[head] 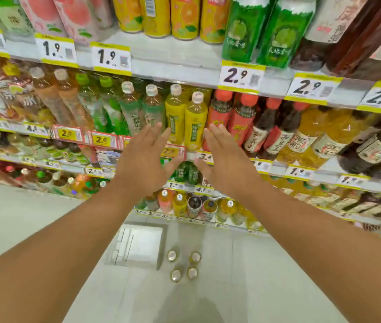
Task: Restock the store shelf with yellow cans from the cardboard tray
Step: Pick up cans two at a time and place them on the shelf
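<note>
Several yellow cans (185,17) with orange-fruit print stand on the top shelf (175,66), upper middle. On the floor below lies an empty cardboard tray (138,245); beside it on the right stand several yellow cans (183,264), seen from the top. My left hand (145,159) and my right hand (224,159) are both stretched out in front of the middle shelf, fingers apart, palms facing each other, holding nothing. Two yellow bottles (186,120) stand on that shelf between and behind my fingertips.
Shelves run across the whole view, packed with bottled drinks: green bottles (266,31) upper right, red-capped bottles (231,117) to the right of my hands, pale tea bottles (138,108) to the left. Yellow price tags (111,58) line the shelf edges. The light floor (21,217) spreads out left.
</note>
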Action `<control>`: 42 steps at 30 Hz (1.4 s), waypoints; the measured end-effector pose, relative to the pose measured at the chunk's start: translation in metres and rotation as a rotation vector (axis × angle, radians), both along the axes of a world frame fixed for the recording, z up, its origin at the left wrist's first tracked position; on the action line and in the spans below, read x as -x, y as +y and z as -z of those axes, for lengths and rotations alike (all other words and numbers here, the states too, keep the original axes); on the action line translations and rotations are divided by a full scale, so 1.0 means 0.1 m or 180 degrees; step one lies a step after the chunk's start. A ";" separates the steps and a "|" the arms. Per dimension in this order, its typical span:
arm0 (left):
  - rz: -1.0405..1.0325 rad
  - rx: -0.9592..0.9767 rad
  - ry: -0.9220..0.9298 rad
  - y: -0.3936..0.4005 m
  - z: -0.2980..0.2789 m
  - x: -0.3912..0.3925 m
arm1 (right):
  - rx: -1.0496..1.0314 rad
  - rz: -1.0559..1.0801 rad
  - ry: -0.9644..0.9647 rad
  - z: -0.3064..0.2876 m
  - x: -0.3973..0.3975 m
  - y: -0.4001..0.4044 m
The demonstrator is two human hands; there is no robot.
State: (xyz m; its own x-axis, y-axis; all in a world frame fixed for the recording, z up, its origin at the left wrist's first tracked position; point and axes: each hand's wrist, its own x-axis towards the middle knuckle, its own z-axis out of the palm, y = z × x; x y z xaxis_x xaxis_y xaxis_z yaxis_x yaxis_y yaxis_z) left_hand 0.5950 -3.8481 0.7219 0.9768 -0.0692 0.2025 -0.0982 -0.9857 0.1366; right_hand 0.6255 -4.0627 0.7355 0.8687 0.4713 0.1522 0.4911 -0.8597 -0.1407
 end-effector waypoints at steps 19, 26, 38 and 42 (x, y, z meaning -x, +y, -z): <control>0.0315 0.0228 0.0095 0.02 4.22 0.45 | -0.0266 0.0360 0.0483 3.98 0.48 0.00; 0.0456 0.0370 0.0169 -0.02 5.79 0.51 | -0.0125 0.0244 0.0521 5.47 0.52 -0.04; 0.0184 0.0636 0.0892 -0.15 7.16 0.90 | 0.0133 0.0225 0.1031 6.96 0.76 -0.34; 0.0180 0.0444 0.0986 -0.19 7.43 1.03 | 0.0204 0.0124 0.1083 7.16 0.82 -0.34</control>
